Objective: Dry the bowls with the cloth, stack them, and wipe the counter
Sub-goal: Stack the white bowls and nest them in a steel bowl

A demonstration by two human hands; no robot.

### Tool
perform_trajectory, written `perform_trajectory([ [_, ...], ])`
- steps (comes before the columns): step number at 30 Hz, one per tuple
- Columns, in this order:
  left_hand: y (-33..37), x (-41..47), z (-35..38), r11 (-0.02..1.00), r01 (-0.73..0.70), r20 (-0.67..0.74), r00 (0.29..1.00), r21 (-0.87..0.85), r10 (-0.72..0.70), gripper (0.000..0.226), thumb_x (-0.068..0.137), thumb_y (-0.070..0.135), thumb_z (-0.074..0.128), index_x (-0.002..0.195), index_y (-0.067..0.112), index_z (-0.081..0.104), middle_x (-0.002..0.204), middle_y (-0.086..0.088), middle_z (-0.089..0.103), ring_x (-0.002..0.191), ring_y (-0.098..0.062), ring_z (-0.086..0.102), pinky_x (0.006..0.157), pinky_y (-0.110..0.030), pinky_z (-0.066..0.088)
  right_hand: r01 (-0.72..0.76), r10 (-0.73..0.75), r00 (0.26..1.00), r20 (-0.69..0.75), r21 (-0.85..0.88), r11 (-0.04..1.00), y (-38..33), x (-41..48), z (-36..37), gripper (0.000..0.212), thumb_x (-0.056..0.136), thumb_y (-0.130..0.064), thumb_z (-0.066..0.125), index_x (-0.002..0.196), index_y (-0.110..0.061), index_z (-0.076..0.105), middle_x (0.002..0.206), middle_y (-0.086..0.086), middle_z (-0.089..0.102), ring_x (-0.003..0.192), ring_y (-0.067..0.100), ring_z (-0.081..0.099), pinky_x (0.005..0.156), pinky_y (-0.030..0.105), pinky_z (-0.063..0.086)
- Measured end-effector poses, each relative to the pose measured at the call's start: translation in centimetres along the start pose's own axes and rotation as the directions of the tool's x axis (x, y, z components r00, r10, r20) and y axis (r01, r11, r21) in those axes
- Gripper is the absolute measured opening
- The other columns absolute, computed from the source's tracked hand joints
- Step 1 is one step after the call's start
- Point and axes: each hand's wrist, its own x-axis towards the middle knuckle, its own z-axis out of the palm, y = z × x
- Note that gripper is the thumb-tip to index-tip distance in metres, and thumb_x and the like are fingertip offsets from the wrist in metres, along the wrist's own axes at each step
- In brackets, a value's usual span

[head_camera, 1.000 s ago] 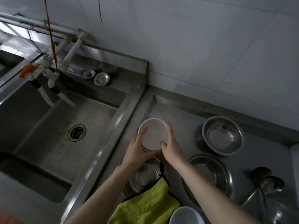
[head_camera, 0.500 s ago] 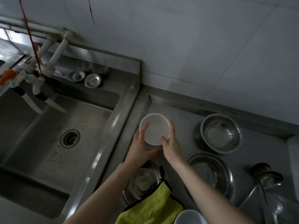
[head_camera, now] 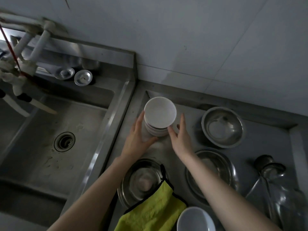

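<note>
Bowls (head_camera: 159, 114) (white, nested in one upright stack) stand at the back left corner of the tabletop (head_camera: 270, 135), just beside the sink (head_camera: 50, 147). The left grip (head_camera: 139, 139) is slack, with fingers straight along the stack's left side and the thumb by its near side; whether skin meets bowl is hard to tell. The right grip (head_camera: 180, 137) is likewise unclasped, fingers straight, just off the stack's right side. The yellow cloth (head_camera: 155, 212) lies at the front edge, partly over a steel bowl (head_camera: 140, 180), and a lone white bowl (head_camera: 195, 220) sits beside it.
</note>
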Motion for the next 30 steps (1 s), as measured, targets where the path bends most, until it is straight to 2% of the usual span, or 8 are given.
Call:
perform_trajectory([
  [3,-1.4,-4.1,-1.0,0.994,0.082,-0.099,0.992,0.069,-0.075,0.081,0.083,0.022,0.074,0.15,0.031,0.029,0.145,-0.002,0.041,0.127,-0.018,0.046,0.095,-0.024,0.037,0.03,-0.026,0.998,0.065,-0.058,0.998,1.8,-4.4,-0.1,0.073,0.094,-0.037,0.054,0.152,-0.026,0.011,0.151,0.007,0.034,0.133,0.021,0.042,0.108,0.038,0.037],
  [5,-2.3,-7.4,-1.3,0.982,0.135,-0.126,0.985,0.131,-0.118,0.066,0.086,0.02,0.071,0.145,0.024,0.04,0.133,-0.004,0.05,0.116,-0.02,0.055,0.087,-0.025,0.042,0.089,-0.061,0.986,0.158,-0.177,0.98,2.9,-7.0,0.0,0.06,0.094,-0.033,0.056,0.147,-0.022,0.03,0.145,0.003,0.041,0.13,0.02,0.045,0.105,0.034,0.039],
  [7,-3.1,-10.4,-1.3,0.97,0.166,-0.117,0.982,0.177,-0.146,0.06,0.088,0.019,0.069,0.142,0.02,0.044,0.13,-0.004,0.052,0.114,-0.021,0.056,0.088,-0.029,0.046,0.16,-0.1,0.968,0.232,-0.26,0.952,3.8,-8.7,0.1,0.047,0.093,-0.031,0.059,0.137,-0.021,0.046,0.135,0.001,0.049,0.122,0.019,0.05,0.1,0.029,0.041],
  [11,-4.0,-15.0,-0.8,0.94,0.269,-0.177,0.956,0.211,-0.234,0.053,0.092,0.015,0.061,0.142,0.019,0.044,0.13,-0.009,0.052,0.11,-0.03,0.056,0.084,-0.037,0.046,0.19,-0.089,0.949,0.301,-0.326,0.926,4.7,-10.8,0.3,0.047,0.091,-0.025,0.061,0.136,-0.021,0.047,0.129,0.001,0.052,0.117,0.019,0.052,0.097,0.033,0.045],
  [15,-4.4,-17.8,0.2,0.909,0.346,-0.187,0.933,0.231,-0.307,0.041,0.098,0.012,0.047,0.138,0.019,0.047,0.121,-0.012,0.055,0.1,-0.032,0.057,0.074,-0.033,0.042,0.192,-0.066,0.946,0.317,-0.386,0.902,5.4,-12.4,0.2,0.047,0.093,-0.019,0.055,0.138,-0.023,0.044,0.125,0.007,0.055,0.115,0.027,0.053,0.095,0.037,0.045],
  [21,-3.1,-19.0,0.0,0.938,0.261,-0.301,0.935,0.226,-0.188,0.038,0.092,0.004,0.052,0.128,0.013,0.058,0.116,-0.011,0.06,0.098,-0.031,0.06,0.078,-0.036,0.048,0.226,-0.136,0.947,0.291,-0.304,0.925,5.2,-14.3,-0.8,0.062,0.085,-0.012,0.063,0.141,-0.025,0.04,0.126,0.009,0.051,0.116,0.027,0.052,0.097,0.032,0.043],
  [25,-0.5,-18.2,-0.9,0.961,0.167,-0.359,0.93,0.218,-0.08,0.04,0.093,0.008,0.054,0.131,0.017,0.058,0.12,-0.007,0.06,0.1,-0.028,0.061,0.086,-0.043,0.052,0.272,-0.217,0.948,0.233,-0.239,0.932,3.9,-14.6,-2.7,0.072,0.08,-0.017,0.072,0.143,-0.023,0.038,0.127,0.009,0.047,0.118,0.026,0.05,0.095,0.025,0.038],
  [30,2.9,-15.7,-1.3,0.963,0.087,-0.402,0.915,0.254,0.023,0.039,0.091,0.009,0.057,0.129,0.017,0.061,0.117,-0.008,0.063,0.1,-0.03,0.062,0.086,-0.041,0.052,0.285,-0.265,0.957,0.12,-0.201,0.937,2.7,-13.6,-5.3,0.067,0.082,-0.016,0.072,0.142,-0.019,0.041,0.127,0.01,0.05,0.118,0.023,0.05,0.088,0.015,0.031],
])
